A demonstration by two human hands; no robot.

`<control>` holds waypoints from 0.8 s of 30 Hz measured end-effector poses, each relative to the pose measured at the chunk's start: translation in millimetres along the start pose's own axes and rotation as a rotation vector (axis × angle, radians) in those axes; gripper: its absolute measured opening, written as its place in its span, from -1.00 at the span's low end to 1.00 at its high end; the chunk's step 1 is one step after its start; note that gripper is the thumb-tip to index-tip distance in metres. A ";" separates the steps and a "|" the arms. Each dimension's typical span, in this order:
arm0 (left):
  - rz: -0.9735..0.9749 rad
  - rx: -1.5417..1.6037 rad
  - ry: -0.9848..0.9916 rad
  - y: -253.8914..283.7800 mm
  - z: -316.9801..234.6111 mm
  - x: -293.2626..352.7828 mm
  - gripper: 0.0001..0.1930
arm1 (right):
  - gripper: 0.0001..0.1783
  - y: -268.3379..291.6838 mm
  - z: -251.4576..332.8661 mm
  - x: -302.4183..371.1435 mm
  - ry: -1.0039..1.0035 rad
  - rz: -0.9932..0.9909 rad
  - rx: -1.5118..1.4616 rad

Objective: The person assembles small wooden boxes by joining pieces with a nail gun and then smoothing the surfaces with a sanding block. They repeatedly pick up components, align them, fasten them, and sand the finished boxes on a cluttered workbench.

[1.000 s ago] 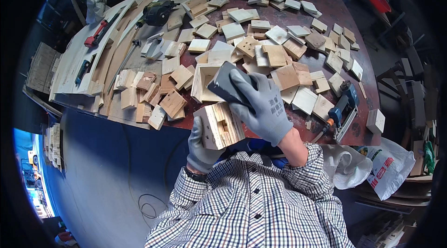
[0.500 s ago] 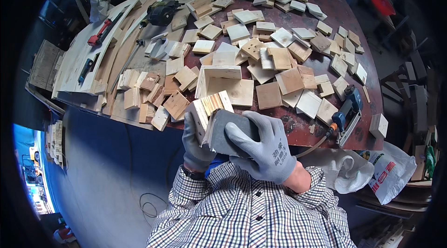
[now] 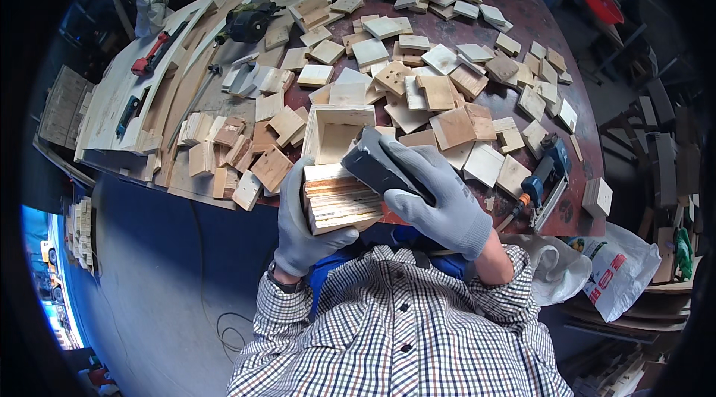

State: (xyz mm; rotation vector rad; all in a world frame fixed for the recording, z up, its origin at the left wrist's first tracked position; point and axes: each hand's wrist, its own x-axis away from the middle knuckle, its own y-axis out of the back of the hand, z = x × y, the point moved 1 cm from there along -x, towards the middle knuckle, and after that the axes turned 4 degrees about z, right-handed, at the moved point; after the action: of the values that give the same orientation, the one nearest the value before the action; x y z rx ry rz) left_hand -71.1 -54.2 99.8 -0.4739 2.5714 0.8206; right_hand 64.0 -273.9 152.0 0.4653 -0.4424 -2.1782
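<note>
My left hand [image 3: 302,237], in a grey glove, grips a small wooden block [image 3: 343,203] from its left side and below. Layered plywood edges, some pale and some orange-brown, face up on it. In my gloved right hand [image 3: 440,199] is a dark grey sanding block [image 3: 380,166], fingers over its top and thumb beneath. It is tilted, its left end at the upper right edge of the wooden block. Just beyond both, an open-topped wooden box [image 3: 339,128] stands at the table's near side.
Many small wooden pieces [image 3: 440,59] cover the dark red table [image 3: 574,196]. A blue nail gun [image 3: 548,166] with a hose lies at the right. Boards [image 3: 104,121] at the left carry a red-handled tool [image 3: 149,54]. White plastic bags [image 3: 619,263] hang by the table's right corner.
My right hand has moved right and turned the sanding block, lifting it off the wooden block's front. The wooden block has turned in my left hand so its layered edges show more.
</note>
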 end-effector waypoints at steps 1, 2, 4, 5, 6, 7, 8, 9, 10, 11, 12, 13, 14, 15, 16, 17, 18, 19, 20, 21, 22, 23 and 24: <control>0.005 -0.107 -0.006 1.4 -4.7 -0.6 0.27 | -0.13 -10.7 3.7 -1.5 0.070 -0.067 0.221; 0.010 -0.214 -0.012 1.5 -7.3 -0.4 0.26 | -0.16 -14.6 18.2 2.9 0.098 -0.070 0.468; -0.047 -0.267 -0.003 0.4 1.1 2.7 0.25 | -0.18 -22.2 39.5 13.6 0.218 0.026 0.393; -0.074 -0.294 0.018 -1.8 6.7 4.5 0.24 | -0.21 -28.9 43.5 15.6 0.278 -0.029 0.491; -0.055 -0.286 0.002 1.2 2.9 4.6 0.23 | -0.22 -30.8 37.9 14.7 0.243 -0.082 0.471; -0.044 -0.270 -0.016 3.2 -4.6 2.2 0.23 | -0.23 -29.8 24.1 10.4 0.211 -0.131 0.462; -0.034 -0.255 -0.033 3.2 -8.6 1.1 0.22 | -0.24 -28.4 7.2 5.2 0.180 -0.180 0.452; -0.022 -0.173 -0.042 0.0 -8.8 0.6 0.22 | -0.26 -24.1 -16.2 -1.1 0.090 -0.234 0.485; -0.005 -0.263 -0.080 1.9 -11.7 -0.8 0.22 | -0.27 -17.4 -27.5 -9.5 -0.009 -0.273 0.444; -0.040 -0.235 -0.098 -0.6 -13.7 1.9 0.23 | -0.28 -12.4 -29.4 -4.8 -0.002 -0.320 0.442; -0.080 -0.218 -0.128 -2.0 -13.9 -0.7 0.24 | -0.29 -8.4 -31.5 -5.9 0.019 -0.377 0.435; -0.080 -0.268 -0.129 -1.6 -13.8 0.0 0.23 | -0.26 -8.1 -18.9 0.0 0.098 -0.379 0.369; -0.078 -0.317 -0.130 -1.2 -14.0 0.1 0.23 | -0.22 -7.9 -1.8 -2.1 0.187 -0.369 0.378; -0.076 -0.307 -0.099 -2.5 -16.6 -1.7 0.20 | -0.20 -12.6 20.5 3.4 0.201 -0.296 0.434; -0.113 -0.331 -0.112 -5.9 -15.5 -0.1 0.18 | -0.19 -20.3 36.4 7.2 0.231 -0.229 0.496; -0.107 -0.375 -0.112 -8.6 -5.2 5.2 0.15 | -0.18 -33.1 42.5 10.6 0.239 -0.196 0.521; -0.132 -0.376 -0.138 -10.0 -4.8 5.3 0.15 | -0.18 -42.1 43.0 13.0 0.243 -0.164 0.546; -0.156 -0.380 -0.165 -11.7 -5.0 5.2 0.15 | -0.17 -39.9 32.2 10.3 0.236 -0.147 0.479; -0.107 -0.361 -0.126 -7.3 -10.7 5.6 0.18 | -0.21 -39.6 18.6 5.3 0.228 -0.218 0.401; -0.085 -0.338 -0.091 -5.7 -12.5 4.7 0.19 | -0.24 -36.8 -0.8 -2.1 0.137 -0.239 0.420; -0.055 -0.319 -0.055 -4.4 -13.1 3.9 0.19 | -0.28 -30.4 -17.1 -8.3 0.040 -0.262 0.430; -0.066 -0.296 -0.091 -5.2 -7.4 6.4 0.21 | -0.29 -24.1 -26.8 -11.2 -0.058 -0.276 0.354; -0.067 -0.331 -0.118 -5.1 -6.3 6.3 0.21 | -0.30 -14.6 -31.8 -19.5 -0.145 -0.293 0.282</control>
State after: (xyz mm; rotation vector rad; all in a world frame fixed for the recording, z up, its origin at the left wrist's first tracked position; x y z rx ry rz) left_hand -76.0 -63.2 99.2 -0.5857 2.3062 1.2189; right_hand 80.4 -254.6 121.0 0.5558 -0.8116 -2.4526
